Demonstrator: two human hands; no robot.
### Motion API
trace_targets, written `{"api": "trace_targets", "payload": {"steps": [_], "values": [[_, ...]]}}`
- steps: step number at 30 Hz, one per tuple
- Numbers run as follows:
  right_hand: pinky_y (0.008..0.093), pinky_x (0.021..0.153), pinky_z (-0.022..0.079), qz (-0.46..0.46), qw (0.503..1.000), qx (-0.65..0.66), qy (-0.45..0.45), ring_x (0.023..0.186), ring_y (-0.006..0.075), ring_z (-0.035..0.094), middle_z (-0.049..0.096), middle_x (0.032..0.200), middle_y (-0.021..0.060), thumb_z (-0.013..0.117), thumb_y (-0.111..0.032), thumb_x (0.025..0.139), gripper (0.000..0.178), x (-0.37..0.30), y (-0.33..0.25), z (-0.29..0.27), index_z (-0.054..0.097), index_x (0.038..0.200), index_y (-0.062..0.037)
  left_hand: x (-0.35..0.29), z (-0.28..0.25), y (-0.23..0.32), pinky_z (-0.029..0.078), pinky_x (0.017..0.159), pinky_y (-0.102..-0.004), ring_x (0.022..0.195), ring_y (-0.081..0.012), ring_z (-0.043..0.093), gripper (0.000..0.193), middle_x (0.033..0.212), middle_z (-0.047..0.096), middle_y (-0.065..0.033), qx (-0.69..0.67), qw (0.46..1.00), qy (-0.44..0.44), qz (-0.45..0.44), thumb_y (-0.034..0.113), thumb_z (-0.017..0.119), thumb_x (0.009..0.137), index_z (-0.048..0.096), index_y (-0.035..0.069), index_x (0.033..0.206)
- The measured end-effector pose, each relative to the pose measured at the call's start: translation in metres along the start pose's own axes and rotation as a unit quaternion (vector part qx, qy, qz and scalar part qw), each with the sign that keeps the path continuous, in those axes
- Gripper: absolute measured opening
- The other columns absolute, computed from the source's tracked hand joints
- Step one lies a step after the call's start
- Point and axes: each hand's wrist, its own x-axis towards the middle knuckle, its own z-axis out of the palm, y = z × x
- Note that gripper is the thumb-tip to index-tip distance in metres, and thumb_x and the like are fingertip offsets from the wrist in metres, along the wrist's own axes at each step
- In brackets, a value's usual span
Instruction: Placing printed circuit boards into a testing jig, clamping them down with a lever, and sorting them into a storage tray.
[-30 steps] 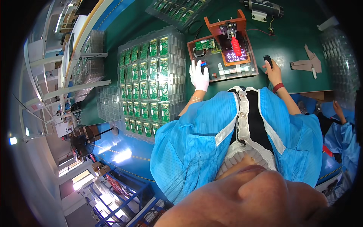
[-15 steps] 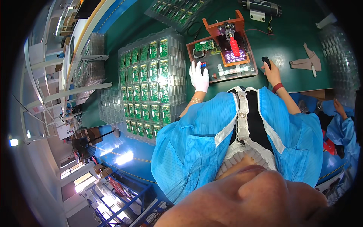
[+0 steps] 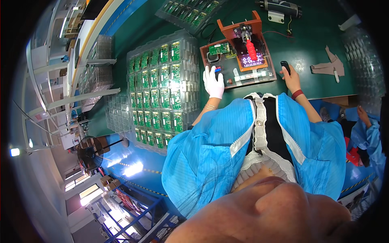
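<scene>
My left hand (image 3: pixel 213 84), in a white glove, lies against the left front edge of a reddish-brown test fixture box (image 3: pixel 247 82). Its fingers stretch out beside a small red and blue lit display (image 3: pixel 219 69), and it holds nothing. My bare right hand (image 3: pixel 291 79) is wrapped round a small black handheld device (image 3: pixel 285 65), just right of the box. On the box stands a clamp with a red handle (image 3: pixel 251 50), lowered over a board with lit white-violet spots (image 3: pixel 250 60). A green circuit board (image 3: pixel 219 49) sits at the box's back left.
Stacked clear trays of green circuit boards (image 3: pixel 156 91) stand at left, with another tray (image 3: pixel 189 11) behind. A dark cylindrical device (image 3: pixel 282 8) lies at back right. A beige cloth piece (image 3: pixel 330 65) lies at right, near stacked clear trays (image 3: pixel 364 60). Another person's sleeve (image 3: pixel 368 137) shows far right.
Both my hands keep their places, the right still round the black device. The other person at the far right has shifted slightly.
</scene>
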Motion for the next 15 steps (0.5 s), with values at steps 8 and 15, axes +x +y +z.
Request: {"api": "trace_targets", "payload": {"steps": [8, 15], "values": [[0.0239, 0.056, 0.044, 0.006, 1.0, -0.003, -0.016, 0.056, 0.0121, 0.053, 0.065, 0.078, 0.0046, 0.05, -0.025, 0.092, 0.03, -0.0014, -0.0029, 0.0005, 0.058, 0.113, -0.0048, -0.0003, -0.0015, 0.0004, 0.031, 0.106, -0.0376, 0.131, -0.0328, 0.034, 0.046, 0.144, 0.037, -0.0143, -0.004, 1.0, -0.002, -0.003, 0.021, 0.058, 0.083, 0.052, 0.01, 0.128], [0.0243, 0.056, 0.044, -0.005, 1.0, -0.013, -0.02, 0.056, 0.0124, 0.053, 0.065, 0.078, 0.0049, 0.049, -0.024, 0.092, 0.03, -0.0013, -0.0008, 0.0007, 0.057, 0.113, -0.0046, 0.0003, -0.0014, 0.0011, 0.031, 0.106, -0.0374, 0.131, -0.0326, 0.034, 0.046, 0.144, 0.037, -0.0139, 0.0, 1.0, -0.006, -0.006, 0.021, 0.058, 0.083, 0.052, 0.01, 0.127]]}}
